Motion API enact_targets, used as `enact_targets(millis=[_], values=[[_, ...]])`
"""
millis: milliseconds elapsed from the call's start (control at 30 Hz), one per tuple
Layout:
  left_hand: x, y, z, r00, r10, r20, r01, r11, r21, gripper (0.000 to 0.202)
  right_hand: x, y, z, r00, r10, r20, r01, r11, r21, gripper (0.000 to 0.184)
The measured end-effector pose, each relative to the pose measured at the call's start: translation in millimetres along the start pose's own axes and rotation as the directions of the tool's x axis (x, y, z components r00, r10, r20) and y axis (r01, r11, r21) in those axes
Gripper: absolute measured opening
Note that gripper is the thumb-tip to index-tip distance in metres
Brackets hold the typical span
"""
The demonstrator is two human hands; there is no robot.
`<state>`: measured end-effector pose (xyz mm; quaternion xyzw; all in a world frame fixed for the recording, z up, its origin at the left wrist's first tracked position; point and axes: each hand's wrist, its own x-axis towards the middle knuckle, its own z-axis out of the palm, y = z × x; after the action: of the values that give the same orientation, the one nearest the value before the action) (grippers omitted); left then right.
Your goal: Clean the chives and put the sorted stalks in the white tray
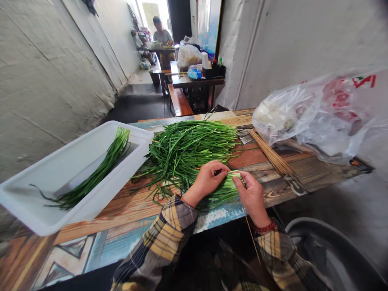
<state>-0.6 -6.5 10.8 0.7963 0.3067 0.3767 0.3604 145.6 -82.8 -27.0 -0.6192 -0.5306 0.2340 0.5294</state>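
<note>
At the table's near edge, my left hand (pixel 209 180) is closed in a pinch at the pale cut ends of a small bunch of garlic chives (pixel 226 189). My right hand (pixel 251 194) grips the same ends from the right, thumb and fingers together. A thin bamboo skewer (pixel 252 236) slants down from beneath my right hand; its upper end is hidden by the fingers and stems. Just beyond my hands lies a large heap of loose garlic chives (pixel 194 145), stems pointing right.
A white plastic tub (pixel 24 182) at left holds a skewered-looking chive bunch (pixel 100 169). Bamboo skewers (pixel 269 153) and a bulging plastic bag (pixel 321 117) lie at right. Below is a grey bin (pixel 327 230). A person (pixel 163 34) sits at a far table.
</note>
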Motion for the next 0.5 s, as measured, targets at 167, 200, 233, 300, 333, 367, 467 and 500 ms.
enact_targets(millis=[167,200,233,300,333,367,467,500], values=[[0.4,-0.1,-0.2,1.0,0.008,0.004,-0.008,1.0,0.0,0.014,-0.2,-0.2,-0.4,1.0,-0.002,0.016,0.002,1.0,0.002,0.026],[0.5,-0.2,-0.3,1.0,0.008,0.005,-0.008,1.0,0.0,0.014,-0.2,0.0,-0.5,1.0,-0.001,0.019,0.001,1.0,0.004,0.026],[0.6,-0.2,-0.3,1.0,0.008,0.004,-0.008,1.0,-0.001,0.014,-0.1,0.2,-0.5,1.0,-0.002,0.02,0.002,1.0,0.004,0.026],[0.6,0.0,-0.4,1.0,0.007,0.005,-0.007,1.0,-0.003,0.014,0.1,0.5,-0.5,1.0,-0.006,0.016,0.006,1.0,0.002,0.026],[0.6,0.1,-0.4,1.0,0.006,0.004,-0.006,1.0,-0.005,0.014,0.1,0.5,-0.5,1.0,-0.008,0.016,0.008,1.0,0.002,0.025],[0.6,0.4,-0.4,1.0,0.006,0.005,-0.006,1.0,-0.007,0.014,0.2,0.3,-0.5,1.0,-0.01,0.018,0.01,1.0,0.004,0.025],[0.6,0.9,-0.3,1.0,0.009,0.007,-0.009,1.0,-0.01,0.014,0.1,-0.9,-0.7,0.999,-0.013,0.031,0.013,1.0,0.01,0.025],[0.7,0.9,-0.3,1.0,0.011,0.007,-0.011,1.0,-0.01,0.014,0.1,-1.3,-0.8,0.999,-0.014,0.034,0.013,1.0,0.01,0.025]])
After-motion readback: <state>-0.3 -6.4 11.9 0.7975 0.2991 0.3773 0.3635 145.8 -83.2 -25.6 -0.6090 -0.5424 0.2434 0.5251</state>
